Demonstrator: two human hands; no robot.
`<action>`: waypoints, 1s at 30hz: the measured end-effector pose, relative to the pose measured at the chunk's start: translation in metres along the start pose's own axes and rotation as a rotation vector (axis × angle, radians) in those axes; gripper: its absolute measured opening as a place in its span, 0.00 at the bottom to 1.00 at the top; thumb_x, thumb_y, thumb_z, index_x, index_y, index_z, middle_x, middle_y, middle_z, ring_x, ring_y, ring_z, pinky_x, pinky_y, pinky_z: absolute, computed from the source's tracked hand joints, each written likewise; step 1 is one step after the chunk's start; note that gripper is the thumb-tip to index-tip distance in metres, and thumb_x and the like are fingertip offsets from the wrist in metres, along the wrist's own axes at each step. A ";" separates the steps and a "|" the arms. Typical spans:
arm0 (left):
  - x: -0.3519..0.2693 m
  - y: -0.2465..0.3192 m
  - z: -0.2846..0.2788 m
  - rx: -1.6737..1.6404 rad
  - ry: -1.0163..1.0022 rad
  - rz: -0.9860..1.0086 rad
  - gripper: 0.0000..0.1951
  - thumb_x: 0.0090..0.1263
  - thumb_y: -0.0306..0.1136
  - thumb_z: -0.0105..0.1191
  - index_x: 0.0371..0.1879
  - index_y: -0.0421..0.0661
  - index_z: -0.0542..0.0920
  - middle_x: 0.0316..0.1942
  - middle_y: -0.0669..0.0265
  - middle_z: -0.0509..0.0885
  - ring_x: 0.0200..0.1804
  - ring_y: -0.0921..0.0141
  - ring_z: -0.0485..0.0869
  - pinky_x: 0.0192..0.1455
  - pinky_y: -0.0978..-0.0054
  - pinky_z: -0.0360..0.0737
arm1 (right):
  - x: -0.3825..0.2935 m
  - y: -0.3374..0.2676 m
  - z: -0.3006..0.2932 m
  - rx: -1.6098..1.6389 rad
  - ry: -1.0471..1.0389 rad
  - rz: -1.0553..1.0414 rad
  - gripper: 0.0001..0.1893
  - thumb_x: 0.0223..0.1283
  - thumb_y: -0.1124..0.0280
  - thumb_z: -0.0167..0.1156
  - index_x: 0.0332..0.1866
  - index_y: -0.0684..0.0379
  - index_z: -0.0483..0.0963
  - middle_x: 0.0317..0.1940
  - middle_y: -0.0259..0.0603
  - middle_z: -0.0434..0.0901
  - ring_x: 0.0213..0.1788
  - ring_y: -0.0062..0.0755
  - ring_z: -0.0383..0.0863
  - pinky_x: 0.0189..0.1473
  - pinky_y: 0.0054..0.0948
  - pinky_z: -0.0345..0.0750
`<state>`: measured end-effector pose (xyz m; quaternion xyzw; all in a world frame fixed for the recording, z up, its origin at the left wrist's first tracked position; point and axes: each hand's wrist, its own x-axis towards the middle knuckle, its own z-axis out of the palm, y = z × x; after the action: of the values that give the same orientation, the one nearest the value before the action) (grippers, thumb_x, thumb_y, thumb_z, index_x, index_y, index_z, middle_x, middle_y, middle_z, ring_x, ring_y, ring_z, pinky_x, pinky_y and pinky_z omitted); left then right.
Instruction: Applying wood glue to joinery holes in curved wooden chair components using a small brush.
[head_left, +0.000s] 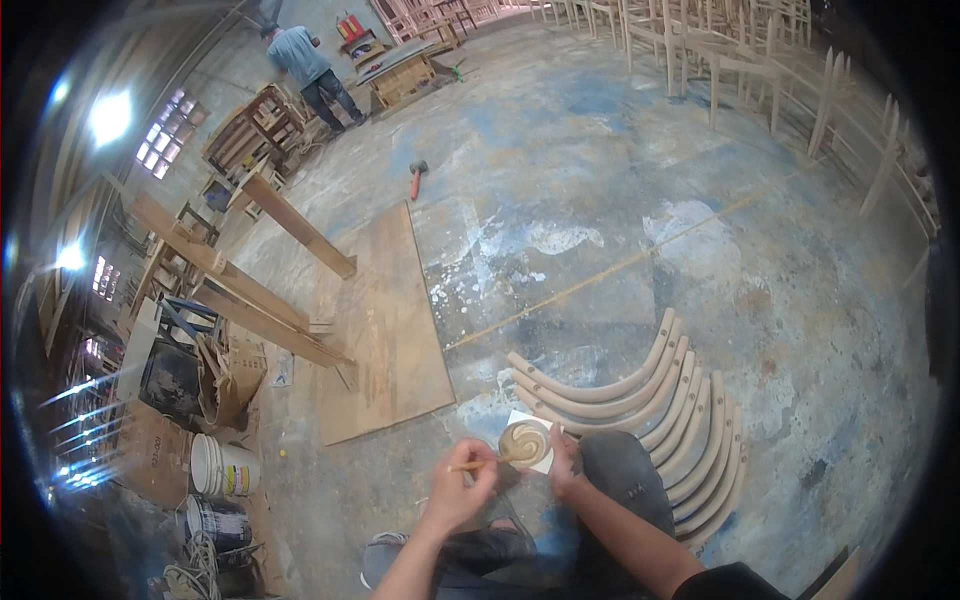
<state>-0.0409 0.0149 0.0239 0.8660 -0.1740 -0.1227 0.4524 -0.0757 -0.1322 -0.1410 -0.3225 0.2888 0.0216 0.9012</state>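
Note:
My left hand (466, 480) pinches a thin wooden stick or brush handle (471, 466). Its tip dips into a round container (523, 444) of tan, creamy paste with swirl marks. The container sits on a white square piece (517, 417), and my right hand (564, 463) grips both at their right edge. Beyond and beside my right knee (624, 466), several curved, pale wooden pieces (600, 394) lie in a fanned row on the concrete floor. Small dark holes show near some of their ends.
A plywood board (390, 337) lies ahead left with upright wooden beams (300, 229). A mallet (418, 180) lies beyond it. White buckets (223, 465) and a cardboard box (154, 457) stand left. Unfinished wooden chair frames (720, 67) crowd the far right. A person (307, 67) stands far left.

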 end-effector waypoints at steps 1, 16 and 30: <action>0.000 0.001 0.001 0.000 0.007 0.008 0.06 0.66 0.26 0.58 0.39 0.40 0.77 0.32 0.66 0.83 0.34 0.75 0.81 0.38 0.75 0.78 | 0.000 0.000 0.000 -0.003 -0.007 -0.007 0.29 0.74 0.45 0.44 0.66 0.58 0.67 0.55 0.44 0.78 0.53 0.40 0.82 0.44 0.46 0.88; 0.003 -0.006 0.021 0.352 0.005 0.393 0.04 0.65 0.27 0.60 0.36 0.43 0.81 0.34 0.60 0.84 0.36 0.58 0.84 0.38 0.65 0.80 | -0.004 -0.001 0.005 -0.181 0.036 -0.063 0.25 0.77 0.49 0.42 0.66 0.55 0.71 0.52 0.40 0.79 0.48 0.27 0.81 0.40 0.32 0.87; 0.007 -0.019 0.033 0.144 0.174 0.239 0.05 0.68 0.30 0.58 0.33 0.42 0.84 0.28 0.56 0.86 0.29 0.60 0.87 0.30 0.70 0.80 | -0.017 -0.011 0.014 -0.464 0.031 -0.267 0.26 0.78 0.52 0.41 0.64 0.62 0.72 0.52 0.40 0.80 0.49 0.24 0.79 0.47 0.27 0.83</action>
<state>-0.0436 -0.0024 -0.0109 0.8767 -0.2442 0.0203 0.4139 -0.0808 -0.1299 -0.1170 -0.5558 0.2450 -0.0368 0.7935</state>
